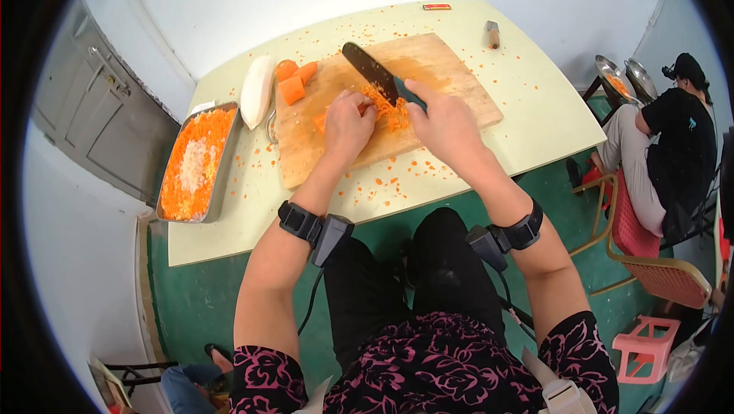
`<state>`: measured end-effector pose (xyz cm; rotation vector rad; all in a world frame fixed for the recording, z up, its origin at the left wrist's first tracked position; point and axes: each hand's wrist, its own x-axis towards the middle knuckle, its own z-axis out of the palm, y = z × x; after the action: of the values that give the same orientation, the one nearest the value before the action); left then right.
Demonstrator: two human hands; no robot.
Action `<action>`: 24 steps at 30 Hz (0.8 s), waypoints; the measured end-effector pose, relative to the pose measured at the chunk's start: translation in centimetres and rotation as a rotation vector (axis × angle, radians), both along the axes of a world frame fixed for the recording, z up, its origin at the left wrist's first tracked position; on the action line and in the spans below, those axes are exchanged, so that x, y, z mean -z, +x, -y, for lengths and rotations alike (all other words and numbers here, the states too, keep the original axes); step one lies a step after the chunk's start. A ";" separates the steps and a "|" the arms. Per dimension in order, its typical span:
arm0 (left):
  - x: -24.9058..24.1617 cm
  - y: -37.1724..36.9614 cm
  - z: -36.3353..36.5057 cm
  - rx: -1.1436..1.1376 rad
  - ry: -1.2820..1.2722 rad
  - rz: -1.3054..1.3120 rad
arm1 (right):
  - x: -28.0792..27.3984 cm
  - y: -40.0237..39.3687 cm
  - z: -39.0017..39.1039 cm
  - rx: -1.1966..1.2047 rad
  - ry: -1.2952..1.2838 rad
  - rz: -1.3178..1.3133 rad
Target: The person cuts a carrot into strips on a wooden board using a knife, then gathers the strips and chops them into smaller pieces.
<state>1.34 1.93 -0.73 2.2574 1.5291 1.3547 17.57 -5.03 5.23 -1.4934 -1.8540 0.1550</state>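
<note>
My right hand (pixel 447 125) grips the dark handle of a kitchen knife (pixel 371 70). The blade points up and left across a wooden cutting board (pixel 459 81), next to finely chopped carrot (pixel 394 114). Just left of the blade, my left hand (pixel 349 125) is closed, fingers curled down at the board; what they hold is hidden. Some orange carrot shows at that hand's left side. Larger carrot chunks (pixel 291 90) lie at the board's upper left corner. A peeled white radish (pixel 257 91) rests on the table beside them.
A metal tray (pixel 219 185) of diced carrot, with paler bits on top, stands at the table's left. A small handled tool (pixel 493 35) and a red item (pixel 436 6) lie toward the back. Carrot scraps dot the table (pixel 547 112). At right sits another person (pixel 677 139).
</note>
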 end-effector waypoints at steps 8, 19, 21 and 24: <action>-0.2 0.0 0.1 0.030 0.237 -0.131 | 1.6 3.8 -1.9 -0.037 -0.233 -0.417; -0.9 1.8 2.2 0.029 0.095 -0.297 | 4.4 5.5 -3.4 -0.149 -0.418 -0.902; -0.9 1.5 2.0 -0.011 0.114 -0.358 | 4.6 5.8 -3.7 -0.158 -0.438 -0.904; -1.1 0.5 1.2 0.025 0.063 -0.355 | 4.5 5.9 -3.8 -0.159 -0.458 -0.905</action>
<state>1.81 0.72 0.40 2.6592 1.5634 1.0502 23.43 -1.26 0.74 -1.2233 -1.2091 1.1859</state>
